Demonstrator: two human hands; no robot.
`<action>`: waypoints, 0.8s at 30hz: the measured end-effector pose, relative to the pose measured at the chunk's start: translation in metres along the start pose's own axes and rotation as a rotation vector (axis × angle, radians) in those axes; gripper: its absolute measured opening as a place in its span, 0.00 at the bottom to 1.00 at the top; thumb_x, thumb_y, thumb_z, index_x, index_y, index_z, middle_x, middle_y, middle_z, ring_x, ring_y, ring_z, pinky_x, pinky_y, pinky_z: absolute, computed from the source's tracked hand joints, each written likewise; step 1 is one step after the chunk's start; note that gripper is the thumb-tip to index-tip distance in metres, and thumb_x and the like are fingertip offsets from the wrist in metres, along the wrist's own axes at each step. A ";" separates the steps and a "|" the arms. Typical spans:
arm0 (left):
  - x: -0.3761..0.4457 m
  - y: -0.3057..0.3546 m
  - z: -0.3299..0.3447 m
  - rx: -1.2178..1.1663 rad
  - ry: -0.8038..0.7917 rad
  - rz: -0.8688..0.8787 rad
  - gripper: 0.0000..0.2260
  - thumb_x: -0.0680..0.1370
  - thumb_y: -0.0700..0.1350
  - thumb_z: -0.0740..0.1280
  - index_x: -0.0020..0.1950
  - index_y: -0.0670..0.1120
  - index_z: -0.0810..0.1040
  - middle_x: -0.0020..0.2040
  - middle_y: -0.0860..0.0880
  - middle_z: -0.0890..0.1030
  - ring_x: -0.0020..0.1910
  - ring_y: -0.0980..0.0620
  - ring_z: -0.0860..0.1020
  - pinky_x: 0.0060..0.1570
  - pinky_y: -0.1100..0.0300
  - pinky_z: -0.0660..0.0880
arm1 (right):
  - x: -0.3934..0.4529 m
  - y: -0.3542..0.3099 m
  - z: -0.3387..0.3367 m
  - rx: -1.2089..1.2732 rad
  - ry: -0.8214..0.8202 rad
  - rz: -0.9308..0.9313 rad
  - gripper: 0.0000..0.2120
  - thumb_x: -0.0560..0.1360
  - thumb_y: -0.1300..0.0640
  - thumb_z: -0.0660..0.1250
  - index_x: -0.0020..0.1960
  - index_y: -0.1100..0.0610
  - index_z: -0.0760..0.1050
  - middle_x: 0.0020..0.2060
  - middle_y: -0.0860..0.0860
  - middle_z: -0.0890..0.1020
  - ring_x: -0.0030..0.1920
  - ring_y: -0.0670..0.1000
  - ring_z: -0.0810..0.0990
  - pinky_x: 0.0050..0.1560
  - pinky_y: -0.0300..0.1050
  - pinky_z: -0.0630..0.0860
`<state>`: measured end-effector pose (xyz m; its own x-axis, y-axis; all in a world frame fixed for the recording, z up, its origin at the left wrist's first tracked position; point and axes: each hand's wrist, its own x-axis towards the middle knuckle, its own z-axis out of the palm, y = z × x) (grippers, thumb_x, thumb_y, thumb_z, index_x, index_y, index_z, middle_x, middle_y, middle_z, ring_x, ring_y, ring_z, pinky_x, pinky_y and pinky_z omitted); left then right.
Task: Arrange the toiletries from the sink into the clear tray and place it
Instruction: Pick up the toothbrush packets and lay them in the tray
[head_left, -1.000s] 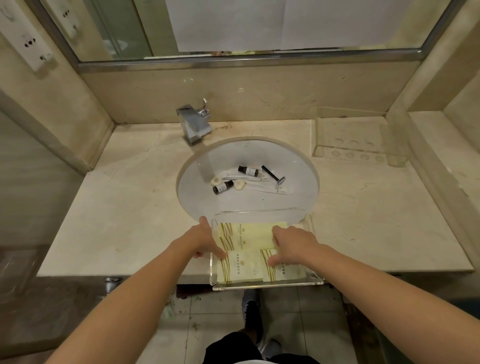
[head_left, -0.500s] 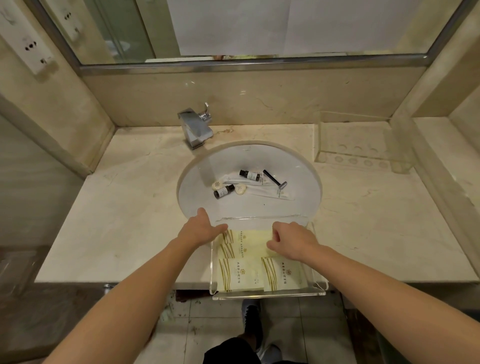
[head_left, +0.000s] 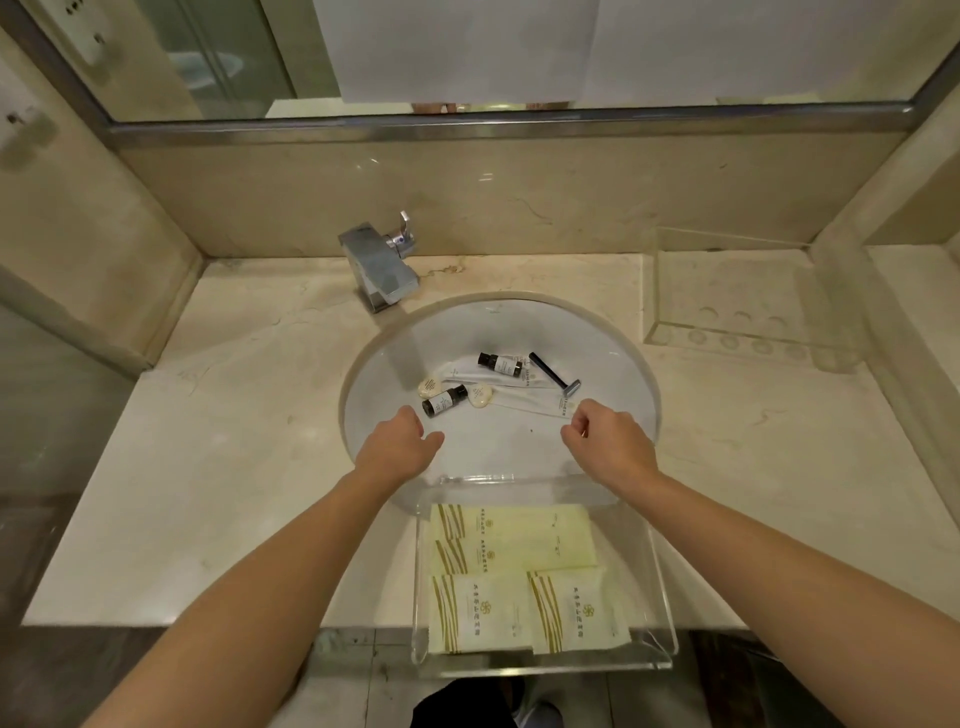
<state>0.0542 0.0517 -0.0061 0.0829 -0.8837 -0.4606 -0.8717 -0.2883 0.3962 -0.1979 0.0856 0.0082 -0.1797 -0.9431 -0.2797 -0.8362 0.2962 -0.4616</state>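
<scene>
The white sink (head_left: 618, 338) holds two small dark bottles (head_left: 500, 363) (head_left: 443, 400), two round soaps (head_left: 429, 386) (head_left: 480, 395), a black razor (head_left: 553, 376) and long white packets (head_left: 524, 401). The clear tray (head_left: 667, 613) sits at the counter's front edge, overhanging it, with several yellow-white sachets (head_left: 519, 535) inside. My left hand (head_left: 402, 441) hovers over the basin beside the nearer bottle, fingers loosely curled and holding nothing. My right hand (head_left: 605, 436) has curled fingers right at the end of a long packet; whether it pinches the packet is unclear.
A chrome faucet (head_left: 379, 270) stands behind the basin on the left. A second clear acrylic holder (head_left: 748, 332) with round recesses sits at the back right of the marble counter (head_left: 208, 467). A mirror runs along the back wall.
Both hands have left the tray and moved forward over the sink. The tray stays at the counter's front edge with the sachets in it.
</scene>
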 end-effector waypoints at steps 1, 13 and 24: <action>0.008 0.001 0.000 0.004 -0.008 -0.003 0.12 0.77 0.53 0.63 0.50 0.44 0.69 0.46 0.45 0.77 0.44 0.46 0.75 0.43 0.55 0.71 | 0.008 0.003 0.001 0.004 -0.019 0.029 0.06 0.75 0.54 0.61 0.42 0.55 0.73 0.36 0.52 0.80 0.39 0.55 0.78 0.35 0.45 0.71; 0.103 0.013 0.003 0.089 -0.062 -0.014 0.12 0.76 0.48 0.63 0.53 0.41 0.75 0.52 0.42 0.79 0.51 0.42 0.76 0.49 0.52 0.74 | 0.082 0.037 0.018 -0.015 -0.242 0.251 0.04 0.74 0.53 0.63 0.42 0.52 0.70 0.43 0.53 0.80 0.44 0.55 0.79 0.45 0.49 0.77; 0.178 0.016 0.026 0.224 -0.117 0.080 0.13 0.79 0.44 0.57 0.62 0.43 0.74 0.62 0.42 0.72 0.61 0.41 0.72 0.60 0.49 0.72 | 0.122 0.053 0.046 -0.124 -0.374 0.242 0.21 0.77 0.51 0.61 0.68 0.54 0.65 0.62 0.54 0.69 0.59 0.57 0.73 0.57 0.52 0.74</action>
<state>0.0422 -0.1006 -0.1028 -0.0355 -0.8481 -0.5286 -0.9595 -0.1191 0.2554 -0.2407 -0.0069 -0.0893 -0.1972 -0.7227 -0.6624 -0.8529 0.4596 -0.2476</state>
